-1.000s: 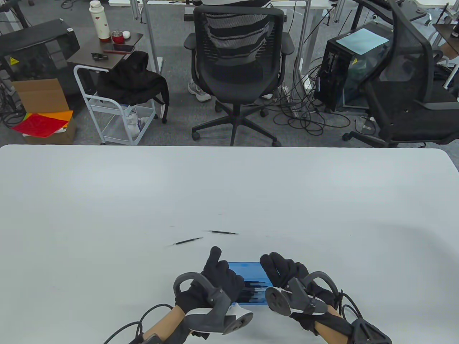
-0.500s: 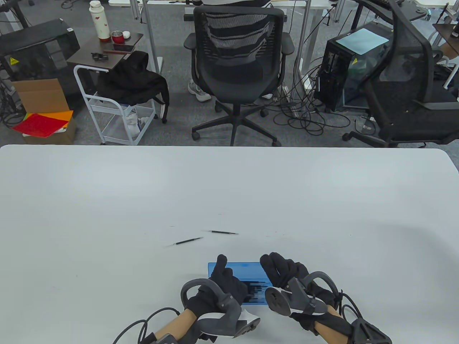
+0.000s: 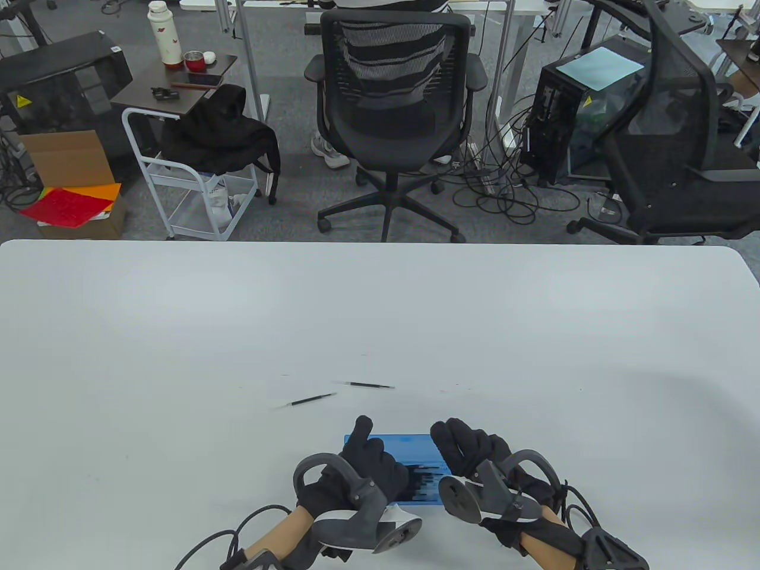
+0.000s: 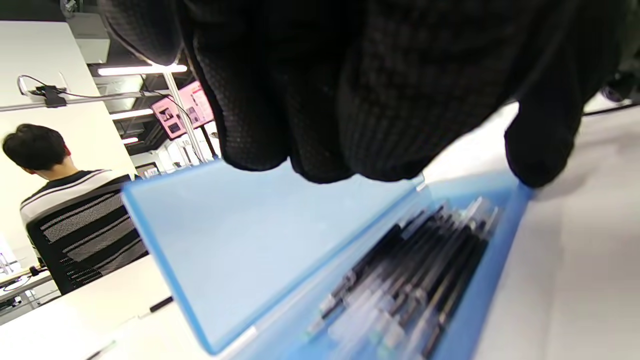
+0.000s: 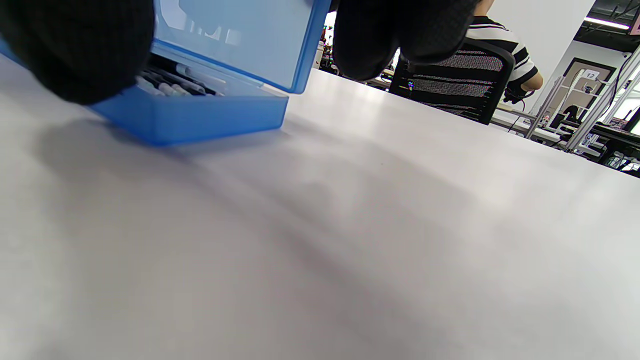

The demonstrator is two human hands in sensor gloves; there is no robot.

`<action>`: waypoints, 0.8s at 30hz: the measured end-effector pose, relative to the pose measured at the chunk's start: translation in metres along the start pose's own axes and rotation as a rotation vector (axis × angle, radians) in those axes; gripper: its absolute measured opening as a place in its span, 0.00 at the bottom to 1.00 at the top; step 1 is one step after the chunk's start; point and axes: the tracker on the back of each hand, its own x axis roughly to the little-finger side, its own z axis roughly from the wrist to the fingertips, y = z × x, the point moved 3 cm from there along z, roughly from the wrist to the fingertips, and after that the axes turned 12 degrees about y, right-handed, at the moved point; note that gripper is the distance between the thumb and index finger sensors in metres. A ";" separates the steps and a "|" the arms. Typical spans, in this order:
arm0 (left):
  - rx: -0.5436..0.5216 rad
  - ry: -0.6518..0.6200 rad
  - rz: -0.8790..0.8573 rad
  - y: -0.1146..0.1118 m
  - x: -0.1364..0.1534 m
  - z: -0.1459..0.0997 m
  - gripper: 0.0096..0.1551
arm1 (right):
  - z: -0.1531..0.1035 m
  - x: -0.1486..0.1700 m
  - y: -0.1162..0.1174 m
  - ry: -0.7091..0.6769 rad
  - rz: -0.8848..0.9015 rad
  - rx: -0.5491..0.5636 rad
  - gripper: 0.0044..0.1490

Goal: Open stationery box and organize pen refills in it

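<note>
A blue translucent stationery box (image 3: 409,448) lies near the table's front edge with its lid (image 4: 240,235) standing open. Several pen refills (image 4: 415,280) lie side by side inside it. My left hand (image 3: 371,451) is at the box's left end, fingers (image 4: 310,100) curled before the lid and thumb (image 4: 540,145) on the near rim. My right hand (image 3: 460,445) holds the right end, thumb (image 5: 75,50) against the base (image 5: 200,117) and fingers (image 5: 380,35) at the lid's edge. Two loose refills (image 3: 313,399) (image 3: 371,385) lie on the table just beyond the box.
The white table (image 3: 380,320) stretches wide to both sides and far beyond the box. Glove cables (image 3: 237,531) trail off its front edge. Behind the far edge stand office chairs (image 3: 392,89) and a person in a striped shirt (image 4: 55,185) sits there.
My left hand shifted right and back towards me, uncovering the lid's left end, then eased slightly left again. The right hand, the box and the loose refills stayed put.
</note>
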 end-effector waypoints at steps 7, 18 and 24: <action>-0.033 0.091 0.027 0.015 0.028 0.001 0.26 | 0.000 0.000 0.000 0.002 -0.001 0.000 0.80; 0.145 0.429 0.012 -0.028 0.118 0.030 0.27 | 0.000 0.000 0.000 0.001 0.001 -0.002 0.80; 0.287 0.554 -0.038 -0.072 0.149 0.046 0.30 | 0.000 0.000 0.000 0.001 0.003 -0.003 0.80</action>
